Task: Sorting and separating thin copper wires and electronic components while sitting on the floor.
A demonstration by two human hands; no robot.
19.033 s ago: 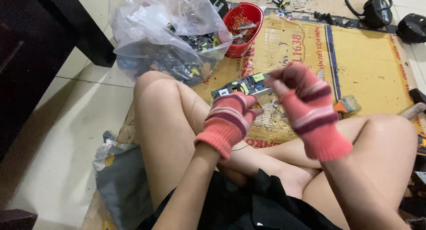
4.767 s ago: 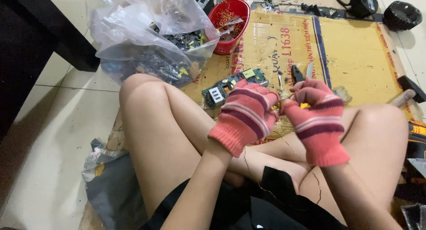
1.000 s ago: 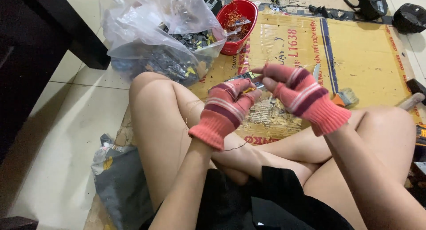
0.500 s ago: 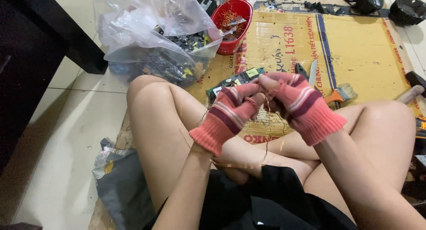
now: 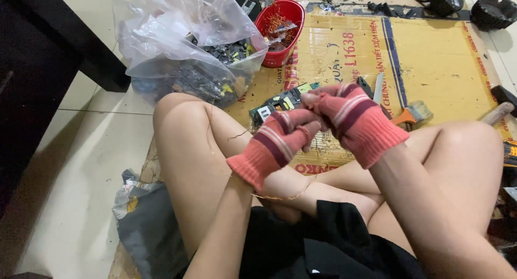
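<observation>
Hands drawn closer together, left hand [image 5: 280, 141], right hand [image 5: 350, 117], fingertips pinched, touching

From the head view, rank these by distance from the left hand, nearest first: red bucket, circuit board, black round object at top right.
Measured from the left hand:
1. Circuit board, just beyond it on the cardboard.
2. Red bucket, farther ahead, beside the plastic bag.
3. Black round object, far top-right corner.

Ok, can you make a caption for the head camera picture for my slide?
Two gloved hands, left hand and right hand, meet above a circuit board on cardboard.
</observation>
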